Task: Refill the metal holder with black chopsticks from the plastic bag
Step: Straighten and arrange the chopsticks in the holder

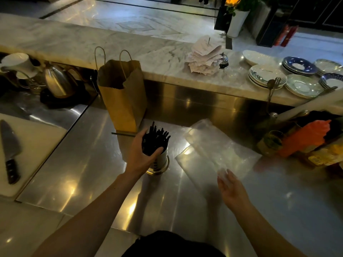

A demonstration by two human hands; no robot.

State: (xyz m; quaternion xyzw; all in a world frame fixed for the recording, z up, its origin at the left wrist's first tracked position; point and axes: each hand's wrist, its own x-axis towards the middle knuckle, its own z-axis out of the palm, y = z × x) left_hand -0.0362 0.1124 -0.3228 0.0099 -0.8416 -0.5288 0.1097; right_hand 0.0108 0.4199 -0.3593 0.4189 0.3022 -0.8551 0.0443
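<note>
Gripping chopsticks (155,140), left hand (138,158); right hand (233,191) touches bag (213,145).

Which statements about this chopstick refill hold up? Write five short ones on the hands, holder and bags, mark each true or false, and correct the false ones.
1. The left hand grips the black chopsticks standing in the metal holder. True.
2. The plastic bag lies to the left of the holder. False: it lies flat on the steel counter to the holder's right.
3. A brown paper bag stands upright behind the holder. True.
4. The knife sits inside the paper bag. False: it lies on the white cutting board at the far left.
5. The right hand is at the near end of the plastic bag. True.
</note>
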